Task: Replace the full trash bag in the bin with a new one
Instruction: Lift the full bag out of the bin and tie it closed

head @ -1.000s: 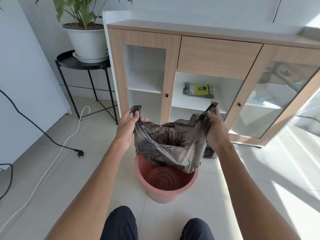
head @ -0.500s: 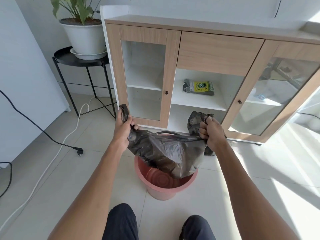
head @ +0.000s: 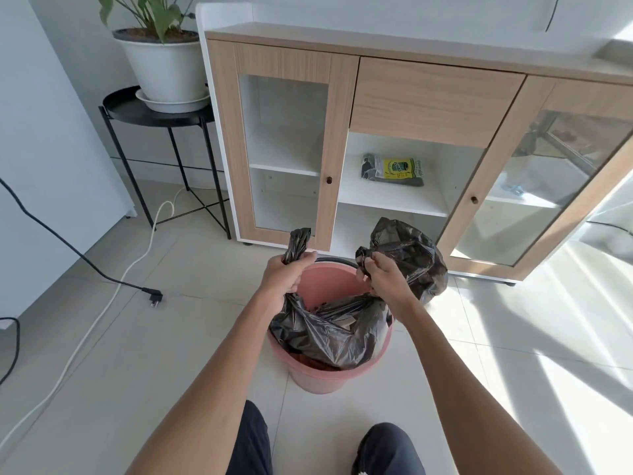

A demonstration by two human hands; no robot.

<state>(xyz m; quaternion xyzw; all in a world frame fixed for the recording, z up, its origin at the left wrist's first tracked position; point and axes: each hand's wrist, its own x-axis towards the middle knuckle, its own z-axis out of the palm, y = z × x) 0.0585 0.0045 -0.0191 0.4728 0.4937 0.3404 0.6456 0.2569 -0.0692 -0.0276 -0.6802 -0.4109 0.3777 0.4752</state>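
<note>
Bag [head: 329, 337], black and thin, sags inside the pink bin [head: 318, 378], its body crumpled low against the near wall while its two handles are held up above the rim. The likely trouble from here is that the film is bunched rather than spread: if the handles are let go now, the mouth would probably slump into the bin instead of folding over the rim, and a hard tug to stretch it could tear the thin plastic or tip the light bin on the smooth tiles. The left hand [head: 289, 275] has its fingers curled tight round one twisted handle, which sticks up out of the fist above the far left of the rim. The right hand [head: 387, 281] pinches the other handle between thumb and bent fingers over the right of the rim; neither hand is spread at all. Just behind the right hand a bulging dark bag [head: 416, 258], likely the full one, sits on the floor beside the bin, in front of the cabinet [head: 435, 94]. A pack [head: 392, 169] lies on the cabinet's open middle shelf.
</note>
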